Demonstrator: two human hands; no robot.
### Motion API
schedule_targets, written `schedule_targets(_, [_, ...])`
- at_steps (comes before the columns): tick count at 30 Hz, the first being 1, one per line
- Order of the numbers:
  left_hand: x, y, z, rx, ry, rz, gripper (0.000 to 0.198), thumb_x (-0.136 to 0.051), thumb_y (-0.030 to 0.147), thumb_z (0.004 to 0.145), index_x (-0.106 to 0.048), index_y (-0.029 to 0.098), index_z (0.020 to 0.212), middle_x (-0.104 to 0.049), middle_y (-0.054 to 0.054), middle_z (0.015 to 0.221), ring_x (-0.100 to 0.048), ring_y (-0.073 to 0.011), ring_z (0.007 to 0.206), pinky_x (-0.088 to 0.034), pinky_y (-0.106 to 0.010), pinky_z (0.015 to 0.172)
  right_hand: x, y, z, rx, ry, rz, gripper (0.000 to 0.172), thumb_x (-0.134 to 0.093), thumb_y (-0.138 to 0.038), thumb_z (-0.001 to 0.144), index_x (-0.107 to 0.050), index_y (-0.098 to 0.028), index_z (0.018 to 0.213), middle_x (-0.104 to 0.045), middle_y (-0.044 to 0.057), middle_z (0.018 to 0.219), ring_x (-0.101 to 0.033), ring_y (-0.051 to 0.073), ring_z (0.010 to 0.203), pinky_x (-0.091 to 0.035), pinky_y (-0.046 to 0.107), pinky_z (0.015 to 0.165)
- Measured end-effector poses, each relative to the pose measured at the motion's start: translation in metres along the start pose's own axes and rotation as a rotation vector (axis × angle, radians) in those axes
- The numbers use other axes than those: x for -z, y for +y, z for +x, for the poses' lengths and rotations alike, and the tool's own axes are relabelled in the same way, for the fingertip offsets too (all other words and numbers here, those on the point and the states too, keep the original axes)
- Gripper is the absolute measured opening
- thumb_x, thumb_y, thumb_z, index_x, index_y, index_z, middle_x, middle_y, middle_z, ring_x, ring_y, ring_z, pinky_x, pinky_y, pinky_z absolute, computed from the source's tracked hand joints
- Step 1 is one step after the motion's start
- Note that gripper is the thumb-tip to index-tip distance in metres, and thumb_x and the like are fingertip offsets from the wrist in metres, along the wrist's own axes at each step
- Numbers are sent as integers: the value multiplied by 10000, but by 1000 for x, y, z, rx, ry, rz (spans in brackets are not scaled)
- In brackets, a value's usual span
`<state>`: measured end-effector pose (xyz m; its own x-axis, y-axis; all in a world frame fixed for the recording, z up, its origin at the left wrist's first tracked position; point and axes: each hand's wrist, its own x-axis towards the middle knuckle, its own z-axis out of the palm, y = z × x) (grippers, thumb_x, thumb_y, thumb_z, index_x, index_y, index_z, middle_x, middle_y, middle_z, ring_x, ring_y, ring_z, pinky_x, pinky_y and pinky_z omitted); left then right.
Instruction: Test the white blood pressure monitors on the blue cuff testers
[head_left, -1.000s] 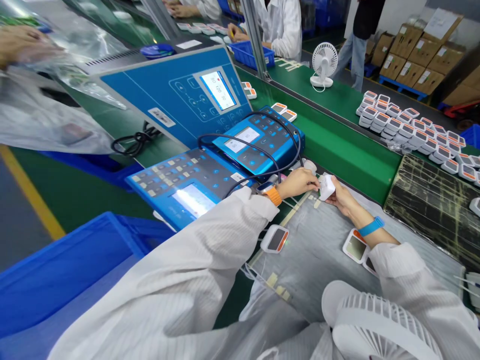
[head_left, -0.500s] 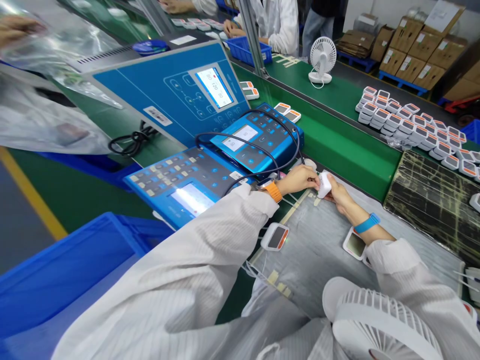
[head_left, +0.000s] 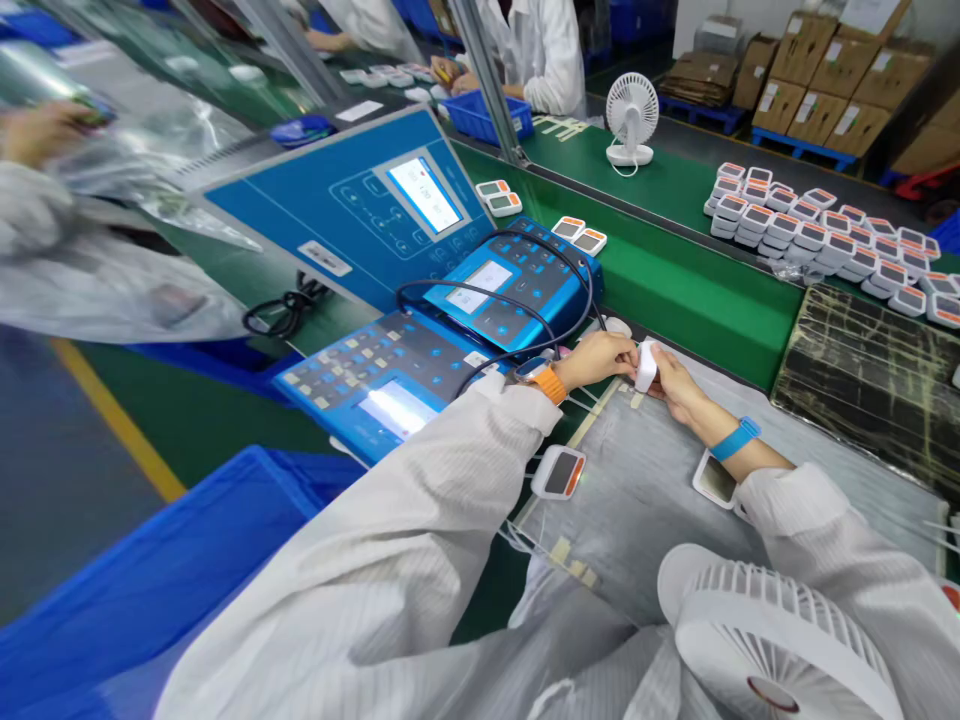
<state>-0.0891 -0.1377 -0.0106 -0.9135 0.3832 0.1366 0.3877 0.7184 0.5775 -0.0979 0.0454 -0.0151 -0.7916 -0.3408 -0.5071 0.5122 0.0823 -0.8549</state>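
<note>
A small white monitor, probably a blood pressure monitor (head_left: 646,367), stands on edge above the far end of the grey mat (head_left: 660,480). My right hand (head_left: 675,383), with a blue wrist strap, is closed around its right side. The fingers of my left hand (head_left: 606,357) are pinched together against its left side; what lies between the fingertips is hidden. An orange-banded watch (head_left: 547,378) is on my left wrist. Another white monitor with an orange button (head_left: 559,472) lies at the mat's left edge, thin white tubes beside it. A third monitor (head_left: 714,480) lies partly under my right forearm.
Blue testers with lit screens (head_left: 390,400) and black cables (head_left: 517,290) stand on the left. A white fan (head_left: 780,640) sits close to my body. Many stacked monitors (head_left: 817,235) occupy the far bench. A blue bin (head_left: 247,540) is at lower left; co-workers sit beyond.
The view has shifted slightly. The held monitor has turned a little and shows more of its narrow edge; both hands stay on it. A co-worker's hand at upper left has moved.
</note>
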Motion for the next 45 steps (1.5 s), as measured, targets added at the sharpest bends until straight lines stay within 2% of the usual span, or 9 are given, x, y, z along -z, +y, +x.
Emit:
schedule_targets(5, [4, 6, -1, 0, -43, 154, 872, -909, 488, 644, -530, 199, 1374, -735, -78, 994, -699, -273, 932, -498, -331, 809, 1, 8, 2, 70, 41, -2, 292, -685, -370, 934, -532, -216, 1129, -652, -40, 720, -625, 116, 578, -514, 202, 563])
schedule_targets(13, [8, -9, 3, 49, -155, 43, 791, -896, 484, 653, -543, 208, 1305, -697, -113, 1223, -704, -288, 1053, -546, -398, 920, 77, 2, -15, 142, 97, -377, 149, -563, -79, 911, -655, -168, 988, -722, 52, 926, -673, 127, 653, -547, 247, 661])
schedule_targets(21, [17, -5, -5, 63, -135, 307, 939, -913, 500, 628, -466, 151, 1377, -683, -107, 1042, -654, -335, 1057, -514, -475, 950, 157, 18, -77, 91, -212, -1052, 131, -733, -173, 699, -766, -191, 824, -757, 32, 813, -663, 193, 724, -465, 265, 646])
schedule_targets(24, [27, 0, -24, 41, -131, 364, 617, -869, 410, 708, -577, 164, 1193, -662, -112, 1074, -641, -314, 1037, -519, -460, 934, 159, 23, -80, 12, -222, -983, 178, -720, -179, 680, -776, -190, 849, -756, 22, 803, -673, 202, 738, -472, 268, 646])
schedule_targets(27, [30, 7, -47, 32, -338, 338, 184, -732, 202, 806, -650, 197, 970, -685, -69, 978, -658, -259, 947, -528, -400, 876, 150, 19, -81, -79, -200, -1012, 187, -691, -168, 693, -770, -172, 863, -756, 55, 842, -689, 232, 781, -497, 291, 669])
schedule_targets(30, [24, 11, -64, 10, -422, 294, 143, -620, 96, 825, -677, 212, 885, -715, -45, 912, -668, -233, 928, -514, -375, 877, 129, 17, -93, -2, -149, -1223, 286, -715, -270, 743, -752, -169, 1008, -739, 123, 1032, -690, 293, 931, -522, 346, 760])
schedule_targets(36, [7, 12, -72, 92, -220, 213, 89, -620, 144, 866, -696, 190, 880, -733, -56, 923, -680, -207, 893, -520, -334, 835, 98, 36, -128, 204, -138, -1552, 907, -904, -246, 534, -557, -134, 1365, -547, 229, 1367, -522, 410, 1266, -508, 498, 967])
schedule_targets(40, [3, 20, -69, 95, -103, 85, 51, -670, 141, 867, -693, 183, 848, -730, -46, 891, -678, -192, 865, -512, -325, 838, 88, 29, -109, 236, -78, -1085, 777, -835, -370, 683, -549, -137, 1368, -595, 200, 1313, -575, 356, 1199, -505, 473, 1012])
schedule_targets(45, [-5, 37, -62, -13, -3, -95, 38, -685, 215, 899, -696, 182, 883, -733, -42, 885, -677, -175, 837, -511, -310, 807, 44, 32, -76, -2, -319, -19, 445, -547, -583, 939, -656, -196, 1128, -696, 102, 1084, -668, 224, 944, -602, 386, 842])
